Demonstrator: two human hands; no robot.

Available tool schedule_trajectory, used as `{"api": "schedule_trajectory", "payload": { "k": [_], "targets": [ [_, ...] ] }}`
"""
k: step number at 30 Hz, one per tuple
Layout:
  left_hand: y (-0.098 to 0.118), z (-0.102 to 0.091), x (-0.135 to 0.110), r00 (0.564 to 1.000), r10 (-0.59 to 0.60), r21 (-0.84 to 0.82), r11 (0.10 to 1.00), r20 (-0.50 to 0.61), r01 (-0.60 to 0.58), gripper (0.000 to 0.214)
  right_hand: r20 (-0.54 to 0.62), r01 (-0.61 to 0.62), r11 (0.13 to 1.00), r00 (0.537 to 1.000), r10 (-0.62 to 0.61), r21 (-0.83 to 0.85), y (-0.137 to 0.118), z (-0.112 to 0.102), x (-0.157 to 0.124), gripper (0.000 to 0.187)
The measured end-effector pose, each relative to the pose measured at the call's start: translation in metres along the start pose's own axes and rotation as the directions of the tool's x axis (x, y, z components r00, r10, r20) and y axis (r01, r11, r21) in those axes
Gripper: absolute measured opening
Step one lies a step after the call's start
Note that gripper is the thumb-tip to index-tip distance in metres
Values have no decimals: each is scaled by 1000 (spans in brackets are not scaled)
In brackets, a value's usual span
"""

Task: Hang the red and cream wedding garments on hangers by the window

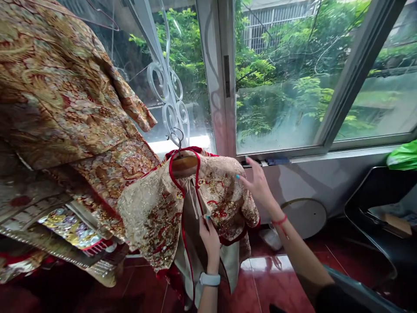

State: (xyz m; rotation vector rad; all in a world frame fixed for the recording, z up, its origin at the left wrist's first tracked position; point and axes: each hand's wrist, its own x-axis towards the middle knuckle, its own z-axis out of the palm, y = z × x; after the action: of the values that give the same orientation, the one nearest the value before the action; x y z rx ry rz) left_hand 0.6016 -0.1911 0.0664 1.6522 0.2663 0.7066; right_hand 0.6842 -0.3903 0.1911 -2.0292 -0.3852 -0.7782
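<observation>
A beige jacket [218,182] with gold and red sequins and red piping hangs on a hanger [180,164]. The hanger's hook catches on white scroll ironwork [171,117] by the window. My left hand [209,232], with a pale watch on the wrist, pinches the jacket's front edge below the neck ties [192,191]. Beside the jacket's shoulder on the right is my right hand [259,180], fingers apart and holding nothing. The front of the jacket falls partly apart and shows its plain lining [192,243].
Gold brocade garments [65,95] crowd the left side, with beaded pieces [74,226] low among them. A sliding window [283,87] spans the back. To the right stand a black chair [374,213] and a green bag [404,155]. A round white board [306,217] leans against the wall.
</observation>
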Motion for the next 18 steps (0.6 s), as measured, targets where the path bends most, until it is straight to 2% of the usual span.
{"api": "schedule_trajectory", "payload": {
  "k": [1,3,5,7,8,11,13,15,16,17,18],
  "targets": [
    [4,2,-5,998,41,5,999,45,-41,43,16,56,998,998,-56,3,0,-1,20,54],
    [10,1,-6,990,88,21,996,111,-91,39,135,133,991,981,-136,33,3,7,47,44],
    [11,-4,7,996,65,20,998,62,-67,37,222,185,982,956,-189,43,10,18,57,35],
    [8,-11,28,999,-12,-16,1000,-52,11,39,218,228,974,950,-225,12,15,24,59,33],
    [5,-13,37,996,-50,-40,998,-70,47,42,202,236,972,952,-231,-4,16,25,59,33],
    [-6,-17,49,995,-97,-60,993,15,97,49,157,228,974,962,-222,-19,11,19,51,37],
    [-13,-17,42,993,-104,-53,993,55,107,52,67,222,975,973,-220,-30,5,14,25,42],
    [-18,-18,31,991,-111,-48,992,77,114,53,-99,167,986,981,-168,-22,5,16,-31,43],
    [-19,-18,25,990,-113,-43,992,83,117,53,-182,99,995,979,-93,27,8,21,-68,36],
    [-20,-19,19,989,-115,-36,992,89,118,52,-162,3,993,987,16,120,15,28,-109,26],
    [-20,-21,14,989,-116,-27,992,95,119,51,-22,-151,961,987,161,230,23,38,-152,19]
  ]
}}
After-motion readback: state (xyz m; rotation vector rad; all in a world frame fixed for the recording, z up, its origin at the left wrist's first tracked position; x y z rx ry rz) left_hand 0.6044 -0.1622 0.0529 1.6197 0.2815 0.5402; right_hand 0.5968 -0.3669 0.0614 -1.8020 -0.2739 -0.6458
